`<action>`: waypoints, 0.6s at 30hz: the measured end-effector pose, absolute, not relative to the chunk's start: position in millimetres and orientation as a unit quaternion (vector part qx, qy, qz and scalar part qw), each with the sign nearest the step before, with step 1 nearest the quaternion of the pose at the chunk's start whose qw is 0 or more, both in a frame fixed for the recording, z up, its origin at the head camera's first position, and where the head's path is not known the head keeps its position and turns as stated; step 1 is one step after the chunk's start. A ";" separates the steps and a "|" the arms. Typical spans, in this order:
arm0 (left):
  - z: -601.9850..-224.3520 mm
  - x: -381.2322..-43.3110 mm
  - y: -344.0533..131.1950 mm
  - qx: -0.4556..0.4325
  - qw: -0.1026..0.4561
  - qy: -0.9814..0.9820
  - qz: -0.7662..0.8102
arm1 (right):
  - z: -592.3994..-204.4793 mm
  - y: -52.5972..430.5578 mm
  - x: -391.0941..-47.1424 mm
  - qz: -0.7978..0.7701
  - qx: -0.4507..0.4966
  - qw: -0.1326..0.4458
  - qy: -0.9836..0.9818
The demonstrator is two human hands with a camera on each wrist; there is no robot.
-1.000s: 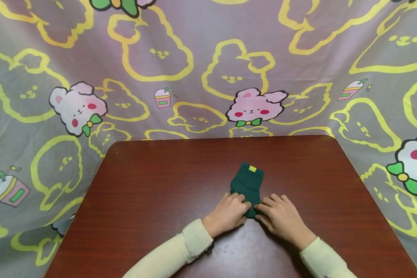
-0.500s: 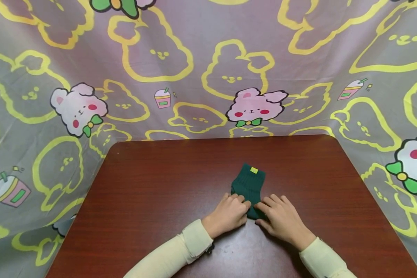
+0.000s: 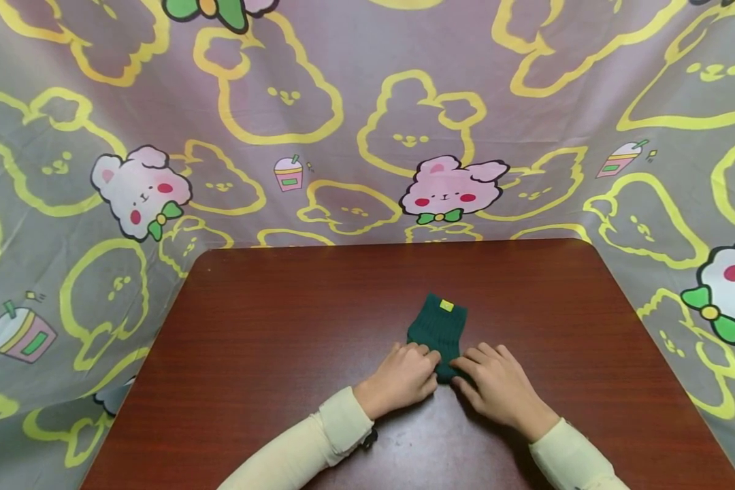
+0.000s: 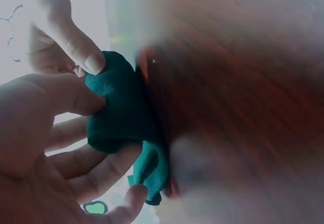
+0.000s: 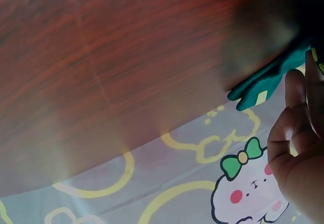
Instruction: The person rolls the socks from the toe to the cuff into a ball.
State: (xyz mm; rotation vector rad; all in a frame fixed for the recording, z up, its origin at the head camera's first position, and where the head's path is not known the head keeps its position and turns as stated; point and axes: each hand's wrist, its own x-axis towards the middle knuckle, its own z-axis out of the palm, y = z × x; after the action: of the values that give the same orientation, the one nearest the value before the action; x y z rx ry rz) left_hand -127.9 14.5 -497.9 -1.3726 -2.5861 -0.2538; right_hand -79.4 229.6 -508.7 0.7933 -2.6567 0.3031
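A dark green ribbed sock point(image 3: 437, 327) lies on the table, its cuff with a small yellow label point(image 3: 446, 305) pointing away from me. My left hand point(image 3: 404, 376) grips the near end from the left; in the left wrist view its thumb lies on the folded sock point(image 4: 121, 107), with fingers curled beneath. From the right, my right hand point(image 3: 499, 381) pinches the same end, its thumb point(image 4: 93, 62) on the fabric. The right wrist view shows the sock point(image 5: 268, 77) edge-on, beyond the curled right fingers. Part of the near end is hidden under the hands.
The brown wooden table point(image 3: 269, 327) has rounded far corners. A grey-pink curtain point(image 3: 343, 88) with yellow outlines and cartoon animals hangs behind it and along both sides.
The sock's cuff and label have shifted slightly towards me, and its near end looks a little more folded up. Both hands stay almost in place, still holding it.
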 end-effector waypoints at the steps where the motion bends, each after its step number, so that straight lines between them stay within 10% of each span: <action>1: -497.8 -128.4 14.5 -0.463 0.101 -0.875 -0.097 | -508.4 229.5 -79.3 0.110 0.279 0.174 -0.938; 18: -497.5 -137.1 13.3 -0.463 0.107 -0.867 -0.149 | -515.0 228.4 -84.8 0.162 0.269 0.211 -0.926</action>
State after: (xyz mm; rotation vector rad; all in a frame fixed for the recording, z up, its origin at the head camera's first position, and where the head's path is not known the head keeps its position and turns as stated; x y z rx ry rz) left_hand -137.1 13.3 -497.5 -1.3631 -2.5534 -0.4378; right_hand -84.8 228.4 -515.0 0.7472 -2.5732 0.4496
